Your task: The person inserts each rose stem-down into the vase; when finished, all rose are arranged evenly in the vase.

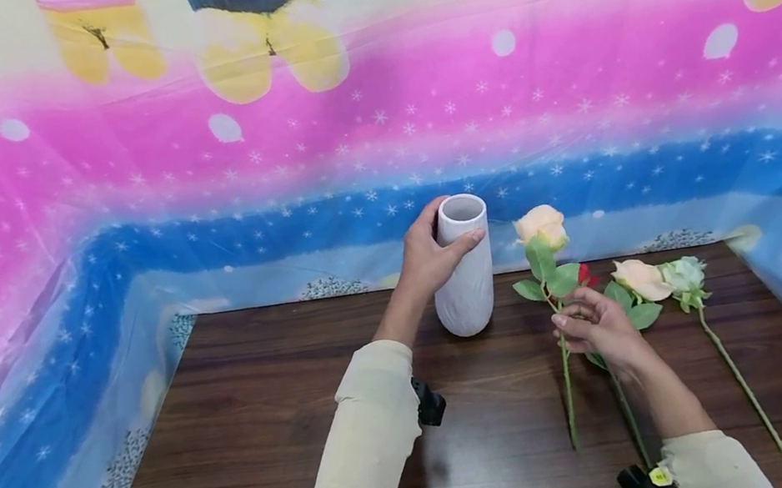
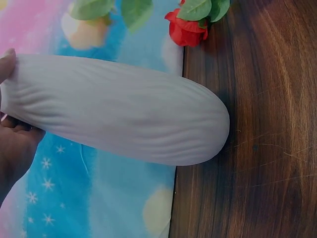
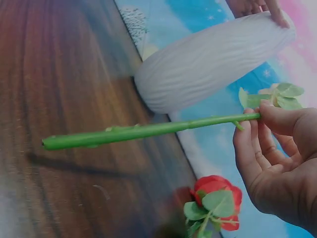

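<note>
A white ribbed vase (image 1: 465,292) stands upright near the back edge of the brown wooden table, its round mouth facing up. My left hand (image 1: 432,250) grips it near the rim, thumb across the front. To its right, my right hand (image 1: 602,333) pinches the green stem (image 3: 138,131) of a peach rose (image 1: 541,226) between thumb and fingers. This rose is held upright above the table, bloom at the top and cut end pointing down. Behind the right hand a red rose (image 3: 220,198) lies on the table, partly hidden in the head view.
Right of my right hand lie another peach rose (image 1: 641,280) and a pale green flower (image 1: 686,277) with a long stem. A printed pink and blue cloth (image 1: 418,122) hangs around the table's back and sides.
</note>
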Motion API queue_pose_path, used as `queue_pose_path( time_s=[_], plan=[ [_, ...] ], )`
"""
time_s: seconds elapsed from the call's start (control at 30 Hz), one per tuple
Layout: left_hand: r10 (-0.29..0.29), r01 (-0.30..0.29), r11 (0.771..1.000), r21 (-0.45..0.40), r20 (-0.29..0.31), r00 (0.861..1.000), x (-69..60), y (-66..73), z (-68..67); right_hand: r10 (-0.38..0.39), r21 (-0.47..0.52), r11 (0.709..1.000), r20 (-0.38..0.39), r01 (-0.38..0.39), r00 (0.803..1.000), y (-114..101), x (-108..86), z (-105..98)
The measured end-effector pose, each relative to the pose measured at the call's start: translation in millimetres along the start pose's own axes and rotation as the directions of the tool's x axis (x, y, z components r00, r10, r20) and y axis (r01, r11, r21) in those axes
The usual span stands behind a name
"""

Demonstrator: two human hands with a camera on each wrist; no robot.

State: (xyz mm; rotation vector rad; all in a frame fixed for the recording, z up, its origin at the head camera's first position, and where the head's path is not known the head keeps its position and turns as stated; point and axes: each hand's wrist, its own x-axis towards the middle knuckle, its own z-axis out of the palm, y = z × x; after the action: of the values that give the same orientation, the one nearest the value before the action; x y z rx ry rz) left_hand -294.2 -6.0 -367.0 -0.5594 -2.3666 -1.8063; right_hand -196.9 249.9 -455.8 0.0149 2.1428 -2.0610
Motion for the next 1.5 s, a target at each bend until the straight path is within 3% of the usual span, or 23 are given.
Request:
queue_pose_path(
  time_s=[0.37,0.5,0.9,1.2,1.5],
  plan=[
    [-0.005,0.005,1.0,-0.023,0.004,1.0,1.4,-1.6,-1.1,-0.067,0.045,0.997,-0.066,0.07,0.996,-30,4.4,-2],
    [-0.01,0.011,1.0,-0.023,0.014,1.0,1.8,-2.4,-0.9,-0.123,0.072,0.989,-0.082,0.129,0.989,-41,7.0,-2],
    [-0.021,0.022,1.0,-0.016,0.022,1.0,1.9,-1.7,-1.0,-0.304,0.191,0.929,-0.098,0.318,0.948,-85,17.8,-4],
    [-0.017,0.017,1.0,-0.017,0.022,1.0,1.2,-2.0,-0.9,-0.473,0.179,0.858,-0.091,0.481,0.877,-119,28.1,-2],
    [-0.014,0.014,1.0,-0.012,0.016,1.0,0.3,-2.3,-0.7,-0.561,0.205,0.782,-0.181,0.589,0.807,-157,42.4,11]
  ],
)
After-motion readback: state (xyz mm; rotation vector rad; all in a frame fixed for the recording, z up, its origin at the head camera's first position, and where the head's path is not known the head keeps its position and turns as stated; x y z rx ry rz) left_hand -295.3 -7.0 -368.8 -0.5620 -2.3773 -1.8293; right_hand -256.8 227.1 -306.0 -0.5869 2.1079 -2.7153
